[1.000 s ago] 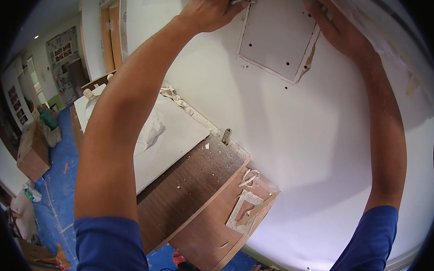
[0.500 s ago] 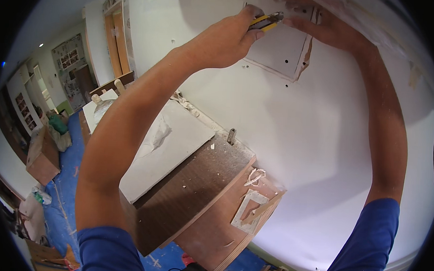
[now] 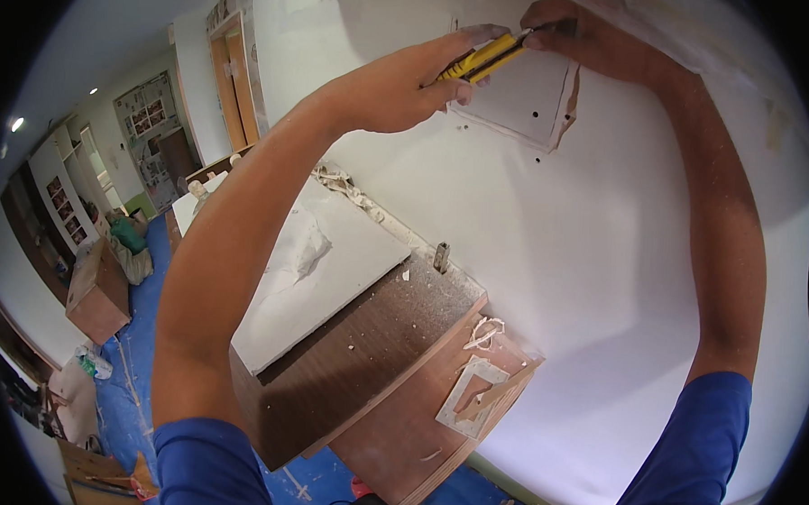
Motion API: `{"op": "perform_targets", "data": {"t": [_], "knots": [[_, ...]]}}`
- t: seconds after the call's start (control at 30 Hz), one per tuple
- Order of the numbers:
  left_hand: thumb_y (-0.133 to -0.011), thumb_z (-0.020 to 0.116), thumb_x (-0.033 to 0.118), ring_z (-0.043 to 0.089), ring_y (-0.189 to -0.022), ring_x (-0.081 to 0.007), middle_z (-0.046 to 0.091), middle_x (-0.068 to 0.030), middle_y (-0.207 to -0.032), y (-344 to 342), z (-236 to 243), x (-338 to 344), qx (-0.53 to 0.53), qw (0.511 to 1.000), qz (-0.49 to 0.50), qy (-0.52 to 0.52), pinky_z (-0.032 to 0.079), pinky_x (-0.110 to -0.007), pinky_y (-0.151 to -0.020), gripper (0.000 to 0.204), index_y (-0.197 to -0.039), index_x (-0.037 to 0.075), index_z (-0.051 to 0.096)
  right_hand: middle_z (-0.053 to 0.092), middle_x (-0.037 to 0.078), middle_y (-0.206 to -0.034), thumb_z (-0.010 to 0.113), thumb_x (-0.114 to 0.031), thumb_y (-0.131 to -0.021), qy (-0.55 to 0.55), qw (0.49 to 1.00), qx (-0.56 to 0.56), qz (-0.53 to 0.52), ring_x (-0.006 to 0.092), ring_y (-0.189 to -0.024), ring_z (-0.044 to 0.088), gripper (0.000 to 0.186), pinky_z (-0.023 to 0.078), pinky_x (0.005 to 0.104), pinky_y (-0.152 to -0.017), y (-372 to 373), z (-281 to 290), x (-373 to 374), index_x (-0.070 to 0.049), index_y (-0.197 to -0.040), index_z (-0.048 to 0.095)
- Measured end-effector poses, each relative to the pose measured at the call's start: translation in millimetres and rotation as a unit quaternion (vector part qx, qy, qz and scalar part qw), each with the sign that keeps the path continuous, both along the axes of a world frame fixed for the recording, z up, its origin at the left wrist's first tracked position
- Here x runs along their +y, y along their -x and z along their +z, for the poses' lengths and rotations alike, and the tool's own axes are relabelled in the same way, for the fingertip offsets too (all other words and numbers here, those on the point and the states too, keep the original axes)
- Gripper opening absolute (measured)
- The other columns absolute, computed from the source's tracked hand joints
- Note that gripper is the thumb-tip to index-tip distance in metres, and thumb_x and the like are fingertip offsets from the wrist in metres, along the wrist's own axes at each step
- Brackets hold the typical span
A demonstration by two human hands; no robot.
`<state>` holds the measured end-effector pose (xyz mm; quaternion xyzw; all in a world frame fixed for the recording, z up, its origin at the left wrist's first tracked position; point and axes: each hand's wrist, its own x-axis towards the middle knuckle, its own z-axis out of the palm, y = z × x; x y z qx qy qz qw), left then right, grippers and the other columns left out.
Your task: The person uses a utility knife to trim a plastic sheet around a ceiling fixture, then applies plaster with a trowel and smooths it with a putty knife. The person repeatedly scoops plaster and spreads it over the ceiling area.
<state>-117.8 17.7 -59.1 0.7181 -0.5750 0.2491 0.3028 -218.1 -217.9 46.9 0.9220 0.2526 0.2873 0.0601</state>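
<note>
White wall, centre right. Pale panel, upper centre, against it. Left hand, wrapped round yellow cutter, upper centre, seemingly for control. Right hand, fingers at its tip, perhaps steadying; whether pinching, I cannot tell.

We look from the person's head, through the left of two side-by-side fisheye cameras, downward and toward a pale wall. The forearms loom close to us, reaching up to the hands near the top edge (the round dark rim bends everything). Leftward, our view stretches far along the blue floor.
</note>
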Motion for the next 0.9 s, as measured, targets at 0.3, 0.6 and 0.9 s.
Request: {"op": "perform_targets", "data": {"t": [0.3,0.6,0.9], "knots": [[-0.110,0.048,0.028,0.058,-0.068,-0.0163,0.063,-0.0068,-0.082,-6.2,-9.3,5.4,0.085,0.991,0.093,0.042,0.051,-0.033,-0.067,0.041,-0.140,0.001,0.054,0.068,0.014,-0.124,0.068,-0.023,-0.099,0.059,0.973,-0.213,0.060,0.0281,-0.107,0.065,0.045,0.053,0.0386,-0.093,9.6,-5.2,4.5,-0.009,-0.140,0.058],[-0.108,0.050,0.031,0.065,-0.082,-0.0241,0.072,-0.0097,-0.094,-86.9,7.6,28.8,-0.036,0.970,0.198,0.135,0.051,-0.040,-0.082,0.040,-0.141,0.010,0.058,0.065,0.021,-0.131,0.055,-0.012,-0.104,0.111,0.919,-0.342,0.161,0.0354,-0.121,0.061,0.044,0.049,0.0410,-0.105,-7.6,-8.7,-7.3,-0.002,-0.146,0.050],[-0.109,0.046,0.031,0.069,-0.087,-0.0328,0.072,-0.0093,-0.097,-125.4,21.9,7.4,-0.193,0.933,0.245,0.180,0.053,-0.048,-0.081,0.032,-0.133,0.014,0.058,0.065,0.021,-0.129,0.057,-0.012,-0.103,0.109,0.914,-0.361,0.152,0.0367,-0.118,0.062,0.038,0.050,0.0422,-0.103,-14.9,-7.8,-10.3,-0.001,-0.140,0.055]]}}
